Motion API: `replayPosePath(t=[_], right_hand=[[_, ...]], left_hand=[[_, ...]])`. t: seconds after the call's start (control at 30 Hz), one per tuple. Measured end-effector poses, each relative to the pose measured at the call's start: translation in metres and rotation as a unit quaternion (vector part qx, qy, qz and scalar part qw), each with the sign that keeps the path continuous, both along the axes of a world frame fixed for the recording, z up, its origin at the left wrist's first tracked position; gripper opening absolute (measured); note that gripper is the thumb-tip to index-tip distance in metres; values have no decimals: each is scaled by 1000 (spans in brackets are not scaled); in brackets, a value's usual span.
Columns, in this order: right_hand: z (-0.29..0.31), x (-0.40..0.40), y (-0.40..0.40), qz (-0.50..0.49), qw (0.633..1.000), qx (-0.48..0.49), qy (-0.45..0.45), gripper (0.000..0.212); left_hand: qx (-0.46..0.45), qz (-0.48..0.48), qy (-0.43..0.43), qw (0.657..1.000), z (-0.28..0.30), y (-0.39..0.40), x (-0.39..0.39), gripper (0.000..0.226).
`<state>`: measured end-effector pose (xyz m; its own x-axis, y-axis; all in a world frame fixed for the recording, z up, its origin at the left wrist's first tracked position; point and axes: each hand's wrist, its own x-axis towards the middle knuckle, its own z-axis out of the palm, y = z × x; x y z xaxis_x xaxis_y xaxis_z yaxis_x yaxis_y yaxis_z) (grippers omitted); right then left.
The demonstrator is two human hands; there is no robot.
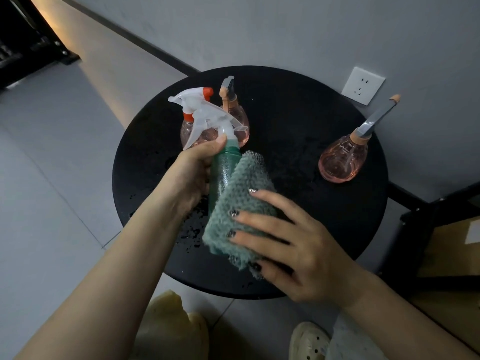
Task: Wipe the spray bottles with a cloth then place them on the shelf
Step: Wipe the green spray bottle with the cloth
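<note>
Both hands are up over the round black table (298, 105) as I watch through the head camera. On my left, the left hand (194, 167) has its fingers curled around the neck and upper body of the green spray bottle (220, 165), thumb pressed up near the clear trigger head, so the bottle is gripped and lifted off the tabletop, tilted with its nozzle pointing far and left. On my right, the right hand (291, 245) lies with its fingers spread and nearly straight across the teal cloth (241, 203), pressing it flat against the near right side of the green bottle; I see no pinch there, just the flat of the fingers on the fabric. The cloth wraps the lower body of the bottle and hides its base.

Just beyond the bottle's head, on the far left part of the table, a pink bottle with an orange collar (189, 131) stands upright, with a second pink bottle (239, 118) touching or just beside it; I cannot tell which. Well apart, at the right edge of the table, a third pink bottle (342, 159) stands with its grey sprayer slanting toward the wall socket (362, 85). Water drops speckle the near left of the tabletop. Below the table I see a cream shoe (309, 341) on the grey floor tiles
</note>
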<state>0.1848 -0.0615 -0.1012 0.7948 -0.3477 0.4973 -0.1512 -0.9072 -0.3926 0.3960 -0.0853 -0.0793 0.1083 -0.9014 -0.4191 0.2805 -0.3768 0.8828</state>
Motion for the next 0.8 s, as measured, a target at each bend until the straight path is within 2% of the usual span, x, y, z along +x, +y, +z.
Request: replayPosePath(t=[0.1,0.17,0.27,0.4,0.5,0.57,0.67,0.8], right_hand=[[1,-1,0,0,999,-40,15,34],[2,2,-4,-20,1000,-17,1,34],[3,8,-10,-83,994,74,-25,37],[3,14,-13,-146,964,213,-67,41],[3,14,-14,-159,943,275,-97,41],[2,12,-13,-162,944,270,-102,41],[0,9,-9,-164,953,233,-102,41],[0,3,-2,-124,985,95,-69,36]], left_hand=[[-1,0,7,1000,-1,0,-1,23],[8,3,13,1000,-1,0,-4,30],[21,-12,18,1000,1,-1,-10,54],[8,-45,-8,999,1,-1,-19,55],[1,-40,-25,999,1,1,-26,40],[-2,-37,-30,999,2,1,-28,35],[2,-40,-36,999,2,0,-28,46],[2,-50,-9,999,4,0,-25,47]])
